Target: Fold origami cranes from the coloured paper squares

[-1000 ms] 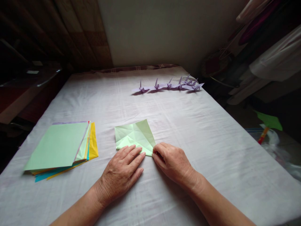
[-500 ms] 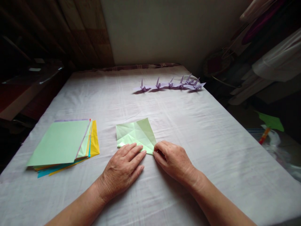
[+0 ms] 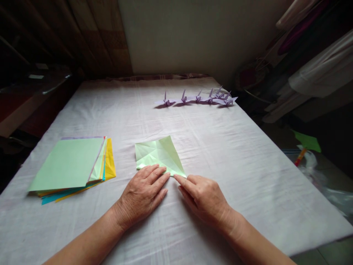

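Near the lower centre of the frame, a creased pale green paper square [image 3: 158, 156] is laid flat on a white tablecloth [image 3: 220, 147]. Its near edge is covered by the left hand [image 3: 142, 195], which is spread palm down with the fingers [image 3: 157, 175] extended and pressed onto the paper; nothing is gripped by it. The right hand [image 3: 205, 198] is placed just to the right, its fingers loosely extended and flat, with the index fingertip [image 3: 176, 177] set at the paper's near right corner, touching or just short of it; no pinch is seen. The rest of the sheet is left uncovered beyond the fingertips, toward the middle of the frame.

The paper is thin and matte, marked by straight fold lines that cross into triangular facets, and one flap appears folded over on its right part. The cloth is wrinkled with long, soft creases.

At the left of the frame, a fanned stack of coloured paper squares [image 3: 73, 165] is seen, topped by a pale green sheet, with yellow, blue and orange edges showing beneath. At the upper centre right, a row of small lilac paper cranes [image 3: 197, 98] is stood on the cloth, with pointed wings and necks.
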A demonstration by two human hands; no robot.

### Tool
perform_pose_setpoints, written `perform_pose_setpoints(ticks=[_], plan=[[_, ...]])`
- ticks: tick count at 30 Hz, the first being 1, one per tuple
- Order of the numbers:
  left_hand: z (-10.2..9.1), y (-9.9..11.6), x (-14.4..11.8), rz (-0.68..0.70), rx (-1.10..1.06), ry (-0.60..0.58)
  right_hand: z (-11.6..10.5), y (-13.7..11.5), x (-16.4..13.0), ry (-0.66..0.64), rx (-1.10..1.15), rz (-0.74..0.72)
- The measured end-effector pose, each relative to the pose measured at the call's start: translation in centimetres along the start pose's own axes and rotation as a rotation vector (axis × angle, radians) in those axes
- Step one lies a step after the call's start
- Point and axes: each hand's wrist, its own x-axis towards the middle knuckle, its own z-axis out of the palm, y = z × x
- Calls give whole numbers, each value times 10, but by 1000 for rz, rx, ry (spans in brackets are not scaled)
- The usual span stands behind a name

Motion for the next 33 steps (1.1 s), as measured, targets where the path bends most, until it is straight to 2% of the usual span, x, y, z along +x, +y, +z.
perform_pose_setpoints(ticks=[6,18,28,33], plan=[[1,-1,-1,-1,-1,2,9,-12,1,-56,-127,22],[1,0,0,19,21,14,7,-16,3,-132,-199,71],[1,0,0,23,17,5,-4,16,-17,-88,-306,-24],[1,0,1,19,10,15,-6,22,-24,-13,-298,-48]])
